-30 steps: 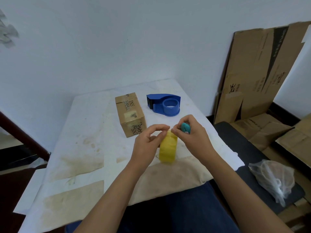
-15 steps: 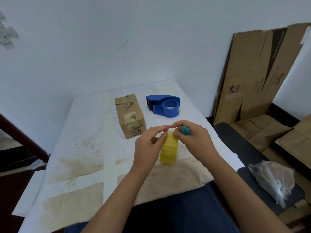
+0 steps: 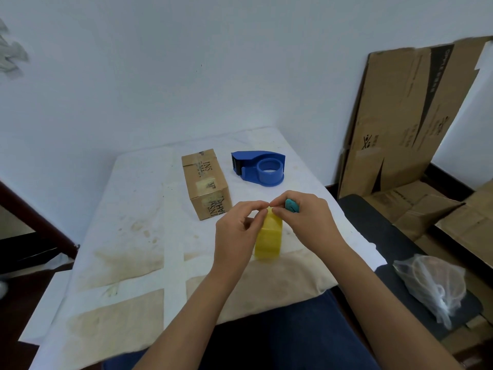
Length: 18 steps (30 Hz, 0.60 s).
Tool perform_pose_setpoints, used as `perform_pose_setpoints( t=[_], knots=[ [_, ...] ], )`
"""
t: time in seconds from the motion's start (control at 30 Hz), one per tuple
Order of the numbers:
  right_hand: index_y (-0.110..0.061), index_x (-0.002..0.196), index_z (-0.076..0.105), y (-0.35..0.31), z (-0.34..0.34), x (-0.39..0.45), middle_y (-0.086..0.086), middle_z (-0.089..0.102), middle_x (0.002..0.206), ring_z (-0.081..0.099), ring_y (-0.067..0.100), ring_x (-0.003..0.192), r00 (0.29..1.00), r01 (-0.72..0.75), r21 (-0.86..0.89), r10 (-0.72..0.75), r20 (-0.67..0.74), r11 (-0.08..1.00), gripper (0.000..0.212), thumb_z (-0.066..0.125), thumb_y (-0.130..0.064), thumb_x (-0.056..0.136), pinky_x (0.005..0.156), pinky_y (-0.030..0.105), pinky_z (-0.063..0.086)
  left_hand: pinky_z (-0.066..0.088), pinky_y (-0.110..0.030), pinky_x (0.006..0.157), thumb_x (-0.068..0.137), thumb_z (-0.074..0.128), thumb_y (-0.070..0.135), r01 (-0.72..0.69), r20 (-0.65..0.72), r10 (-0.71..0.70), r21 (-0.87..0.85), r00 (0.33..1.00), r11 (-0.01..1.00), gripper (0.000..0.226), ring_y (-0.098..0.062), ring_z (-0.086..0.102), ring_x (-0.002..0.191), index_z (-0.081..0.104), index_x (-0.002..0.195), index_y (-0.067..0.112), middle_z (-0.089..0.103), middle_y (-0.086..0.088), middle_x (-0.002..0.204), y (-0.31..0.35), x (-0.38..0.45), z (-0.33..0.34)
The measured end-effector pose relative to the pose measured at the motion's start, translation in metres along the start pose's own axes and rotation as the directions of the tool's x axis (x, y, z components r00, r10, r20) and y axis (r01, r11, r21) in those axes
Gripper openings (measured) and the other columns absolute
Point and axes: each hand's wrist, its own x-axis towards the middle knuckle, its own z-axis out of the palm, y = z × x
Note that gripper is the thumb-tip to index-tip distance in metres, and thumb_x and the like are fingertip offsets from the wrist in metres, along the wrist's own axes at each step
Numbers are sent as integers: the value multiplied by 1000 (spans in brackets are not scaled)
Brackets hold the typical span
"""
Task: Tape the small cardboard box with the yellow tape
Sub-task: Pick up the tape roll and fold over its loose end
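Note:
A yellow tape roll point(image 3: 269, 239) stands on its edge near the table's front middle. My left hand point(image 3: 237, 231) grips its left side, thumb and forefinger pinched at the top. My right hand point(image 3: 304, 220) meets it there, fingertips pinching the roll's top edge, and also holds a small teal object point(image 3: 291, 205) in its fingers. The small cardboard box point(image 3: 206, 182) lies closed on the table behind my hands, long side running away from me, untouched.
A blue tape dispenser point(image 3: 262, 169) with no roll in it sits right of the box. The table wears a stained white cloth point(image 3: 128, 236). Flattened cartons point(image 3: 405, 116) lean on the wall at right. A plastic bag point(image 3: 432, 284) lies on a dark seat.
Both hands have shifted slightly and their fingertips have come together at the top of the yellow roll. The roll stays in about the same place.

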Motion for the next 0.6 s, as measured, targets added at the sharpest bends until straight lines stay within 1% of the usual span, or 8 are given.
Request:
perform_pose_setpoints(
  t=[0.03, 0.1, 0.2, 0.3, 0.37, 0.47, 0.6],
  knots=[
    [-21, 100, 71, -1, 0, 0, -9, 65, 93, 55, 6, 90, 1000, -5, 2, 5, 4, 1000, 12, 63, -25, 91, 83, 16, 42, 49, -6, 72, 92, 65, 20, -6, 0, 6, 19, 1000, 1000, 15, 5, 63, 85, 73, 104, 22, 69, 13, 99, 0, 1, 0],
    [-21, 98, 71, -2, 1, 0, -6, 67, 95, 56, 8, 91, 1000, -2, 6, 2, 7, 1000, 12, 63, -26, 91, 83, 19, 44, 53, -10, 72, 92, 64, 21, -21, -4, 21, 44, 1000, 999, 12, -2, 64, 85, 73, 100, 21, 68, 9, 101, -1, 2, 1],
    [-23, 94, 71, -1, 1, 0, -6, 62, 98, 54, 10, 91, 1000, 7, -3, -7, -2, 1000, 9, 63, -27, 90, 82, 23, 48, 56, -14, 72, 91, 66, 22, -12, -18, 12, 42, 1000, 999, 10, -9, 64, 89, 74, 96, 18, 65, 4, 102, -2, 4, 2],
    [-23, 93, 71, 2, 2, 1, -3, 58, 108, 54, 10, 95, 1000, -5, 3, 5, -16, 1000, 8, 65, -28, 89, 87, 30, 54, 56, -14, 70, 89, 69, 22, 10, -18, -10, 14, 1000, 1000, 9, -10, 64, 89, 73, 92, 16, 63, 4, 102, -5, 4, 1],
    [-22, 94, 70, 2, 4, 2, -2, 58, 109, 54, 11, 95, 1000, -24, 4, 24, -18, 1000, 10, 65, -28, 89, 89, 34, 55, 54, -12, 68, 88, 69, 22, 43, -14, -43, -13, 999, 999, 8, -9, 63, 87, 72, 91, 15, 62, 4, 101, -4, 4, 1],
    [-20, 95, 70, 2, 5, 3, -4, 58, 101, 57, 13, 92, 999, -48, 25, 48, -13, 999, 12, 65, -29, 88, 87, 37, 56, 54, -16, 71, 89, 67, 26, 156, -3, -156, -49, 988, 987, 8, -9, 62, 84, 69, 91, 18, 63, 4, 100, 0, 4, 3],
    [-19, 93, 69, 4, 8, 5, -3, 62, 97, 60, 15, 90, 996, -94, 76, 94, 1, 993, 15, 67, -32, 87, 85, 38, 57, 57, -35, 85, 89, 65, 36, 376, 41, -373, -83, 927, 923, 8, -5, 59, 90, 64, 88, 29, 62, 7, 102, 1, 8, 5]
  ],
)
